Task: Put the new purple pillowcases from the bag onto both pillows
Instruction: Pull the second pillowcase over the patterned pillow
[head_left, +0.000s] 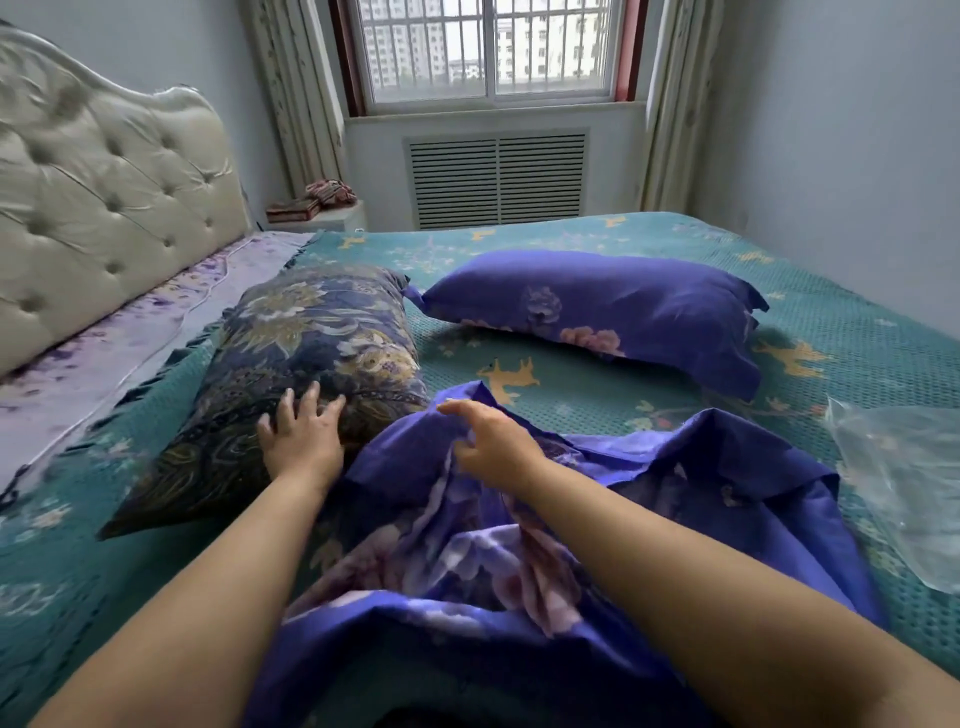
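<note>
Head view: your left hand (301, 441) presses spread fingers on the dark floral pillow (306, 364); just beside it, your right hand (493, 447) pinches the loose purple pillowcase (519, 561).

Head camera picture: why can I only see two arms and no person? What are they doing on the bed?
The camera sits on the person's head and looks down, so you see only their arms. The left hand lies open on a dark flowery pillow. The right hand pinches a loose purple pillowcase spread in front of them. Farther back, another pillow already wears a purple case. A clear plastic bag lies at the right on the green bedspread. The dark pillow looks likely to get the loose case next.
</note>
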